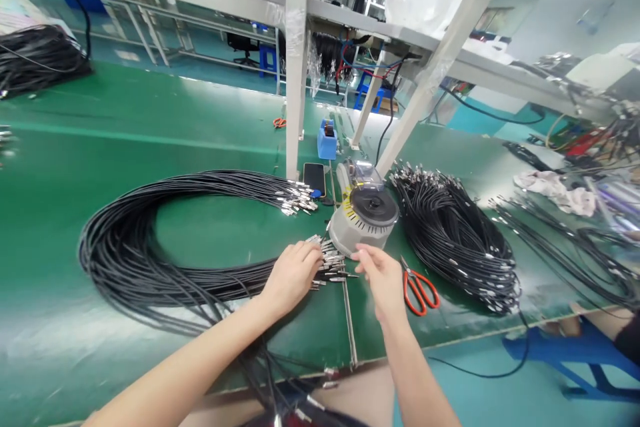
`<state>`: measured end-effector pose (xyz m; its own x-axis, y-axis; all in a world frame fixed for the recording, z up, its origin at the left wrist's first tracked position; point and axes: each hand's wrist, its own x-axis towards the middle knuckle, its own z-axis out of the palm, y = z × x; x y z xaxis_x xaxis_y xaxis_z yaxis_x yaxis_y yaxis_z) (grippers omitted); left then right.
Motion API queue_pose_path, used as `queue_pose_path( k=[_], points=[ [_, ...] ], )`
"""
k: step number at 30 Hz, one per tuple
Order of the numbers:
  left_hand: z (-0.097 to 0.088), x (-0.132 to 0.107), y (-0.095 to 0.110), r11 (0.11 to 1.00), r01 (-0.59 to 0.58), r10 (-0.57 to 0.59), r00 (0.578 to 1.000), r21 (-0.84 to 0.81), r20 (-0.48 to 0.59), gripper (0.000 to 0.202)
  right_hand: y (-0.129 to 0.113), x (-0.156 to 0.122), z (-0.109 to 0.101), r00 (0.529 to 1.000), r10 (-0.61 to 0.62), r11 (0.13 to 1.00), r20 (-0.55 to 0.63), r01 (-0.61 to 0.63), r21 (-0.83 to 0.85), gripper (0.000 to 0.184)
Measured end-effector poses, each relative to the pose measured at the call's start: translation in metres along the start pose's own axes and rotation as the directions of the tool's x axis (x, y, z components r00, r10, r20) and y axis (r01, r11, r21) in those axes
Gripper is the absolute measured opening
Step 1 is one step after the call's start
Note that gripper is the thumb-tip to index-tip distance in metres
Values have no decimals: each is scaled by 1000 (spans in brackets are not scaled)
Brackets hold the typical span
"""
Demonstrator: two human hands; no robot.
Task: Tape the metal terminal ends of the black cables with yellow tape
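Note:
My left hand (293,273) rests on a bunch of metal cable ends (333,263), fingers curled over them. These ends belong to a big loop of thin black cables (150,247) lying on the green bench (100,140). My right hand (383,277) hovers just right of the cable ends, fingers bent toward them, beside the grey tape dispenser machine (364,217). Whether the right hand grips anything is hidden.
Red-handled scissors (419,288) lie right of my right hand. A second pile of black cables (460,240) sits further right. A phone (315,178) and a blue box (327,139) stand behind the machine, by white frame posts (296,60). More cables (37,57) lie far left.

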<state>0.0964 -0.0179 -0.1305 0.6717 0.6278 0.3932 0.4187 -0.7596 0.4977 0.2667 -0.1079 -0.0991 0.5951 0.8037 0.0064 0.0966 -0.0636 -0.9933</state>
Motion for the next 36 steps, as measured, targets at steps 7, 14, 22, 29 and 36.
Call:
queue_pose_path(
  k=[7, 14, 22, 29, 36],
  points=[
    [-29, -19, 13, 710, 331, -258, 944, -622, 207, 31, -32, 24, 39, 972, 228, 866, 60, -230, 444, 36],
    [-28, -27, 8, 549, 495, -348, 868, -673, 354, 36, -43, 47, 58, 931, 366, 748, 11, -301, 592, 18],
    [-37, -47, 3, 455, 543, -387, 834, -706, 392, 29, -30, -21, 32, 945, -93, 989, 313, 51, 138, 21],
    [-45, -44, 19, 484, 485, -416, 860, -728, 296, 28, -27, -54, 22, 841, -217, 899, 495, 369, -234, 24],
    [-46, -48, 23, 507, 461, -404, 874, -729, 272, 28, -23, -54, 31, 859, -223, 882, 461, 380, -281, 22]
  ],
)
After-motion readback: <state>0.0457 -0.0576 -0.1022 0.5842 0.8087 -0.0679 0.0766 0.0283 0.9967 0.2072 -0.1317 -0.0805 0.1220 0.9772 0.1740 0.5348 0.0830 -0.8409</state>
